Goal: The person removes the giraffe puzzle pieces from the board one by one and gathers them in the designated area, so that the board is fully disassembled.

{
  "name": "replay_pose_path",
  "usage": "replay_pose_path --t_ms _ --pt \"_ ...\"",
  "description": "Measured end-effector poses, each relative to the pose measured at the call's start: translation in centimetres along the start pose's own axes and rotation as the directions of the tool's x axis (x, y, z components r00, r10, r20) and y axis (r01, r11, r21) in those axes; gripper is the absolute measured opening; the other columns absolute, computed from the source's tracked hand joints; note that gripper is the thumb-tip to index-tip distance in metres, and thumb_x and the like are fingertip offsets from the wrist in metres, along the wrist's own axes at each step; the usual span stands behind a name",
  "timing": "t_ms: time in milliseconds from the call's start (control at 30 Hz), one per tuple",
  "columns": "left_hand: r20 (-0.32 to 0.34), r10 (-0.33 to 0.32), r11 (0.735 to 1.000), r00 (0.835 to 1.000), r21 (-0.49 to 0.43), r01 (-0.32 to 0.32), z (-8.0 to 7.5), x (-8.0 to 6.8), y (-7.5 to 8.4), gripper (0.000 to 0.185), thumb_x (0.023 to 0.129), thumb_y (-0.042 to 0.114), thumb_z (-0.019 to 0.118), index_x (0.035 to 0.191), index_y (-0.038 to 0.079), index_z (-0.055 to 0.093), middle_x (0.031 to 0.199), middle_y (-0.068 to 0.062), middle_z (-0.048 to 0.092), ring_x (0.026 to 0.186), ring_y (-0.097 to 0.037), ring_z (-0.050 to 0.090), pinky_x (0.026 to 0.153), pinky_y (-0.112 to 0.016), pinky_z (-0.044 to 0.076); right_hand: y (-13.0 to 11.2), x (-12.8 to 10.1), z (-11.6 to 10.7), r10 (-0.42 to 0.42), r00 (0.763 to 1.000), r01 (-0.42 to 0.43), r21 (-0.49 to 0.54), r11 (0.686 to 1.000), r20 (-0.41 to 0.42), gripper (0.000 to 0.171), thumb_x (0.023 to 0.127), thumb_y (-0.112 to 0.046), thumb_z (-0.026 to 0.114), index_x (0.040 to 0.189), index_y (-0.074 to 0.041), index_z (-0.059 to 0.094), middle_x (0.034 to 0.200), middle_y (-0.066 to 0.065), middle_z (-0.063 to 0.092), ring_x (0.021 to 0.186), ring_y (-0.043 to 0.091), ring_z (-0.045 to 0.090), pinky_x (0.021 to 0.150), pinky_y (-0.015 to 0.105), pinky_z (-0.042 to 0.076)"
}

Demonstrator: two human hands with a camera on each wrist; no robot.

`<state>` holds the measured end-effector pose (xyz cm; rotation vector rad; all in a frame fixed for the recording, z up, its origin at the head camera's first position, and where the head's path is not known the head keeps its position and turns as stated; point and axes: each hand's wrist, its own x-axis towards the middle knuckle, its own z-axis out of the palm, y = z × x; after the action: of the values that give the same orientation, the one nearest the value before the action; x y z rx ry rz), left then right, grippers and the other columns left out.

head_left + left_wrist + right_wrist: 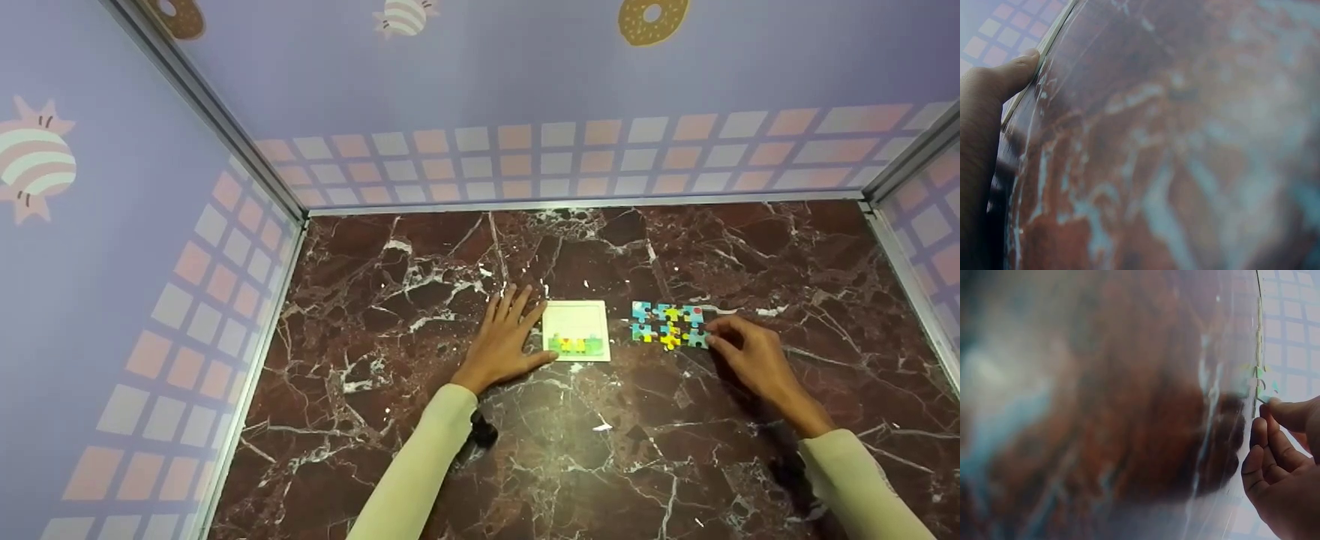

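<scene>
The head camera looks steeply down on the marble tabletop from above; both wrist cameras skim that same surface at very close range (blurred), each catching its own hand's edge.

Under both hands the tabletop looks like polished dark red marble with white veins, smooth and faintly glossy. Beside the left hand lies a matt pale puzzle board, perhaps card. The puzzle pieces at the right hand look like printed cardboard. The sleeves are soft pale cloth.
</scene>
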<state>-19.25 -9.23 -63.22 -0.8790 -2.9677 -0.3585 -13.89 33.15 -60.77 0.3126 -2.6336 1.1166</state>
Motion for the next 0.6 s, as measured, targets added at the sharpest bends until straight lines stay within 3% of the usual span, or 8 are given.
replay_pose_path --t_ms 600 --pt "0.016 -0.014 1.0 1.0 -0.008 0.014 -0.09 -0.04 0.04 0.097 0.086 0.086 0.037 0.163 0.028 0.023 0.17 -0.008 0.008 0.156 -0.035 0.0 0.125 -0.054 -0.001 0.41 0.41 0.12 -0.054 0.998 0.055 -0.051 0.997 0.037 0.017 0.088 0.002 0.075 0.103 -0.004 0.074 0.088 0.006 0.073 0.074 0.01 0.063 0.068 0.012 0.044"
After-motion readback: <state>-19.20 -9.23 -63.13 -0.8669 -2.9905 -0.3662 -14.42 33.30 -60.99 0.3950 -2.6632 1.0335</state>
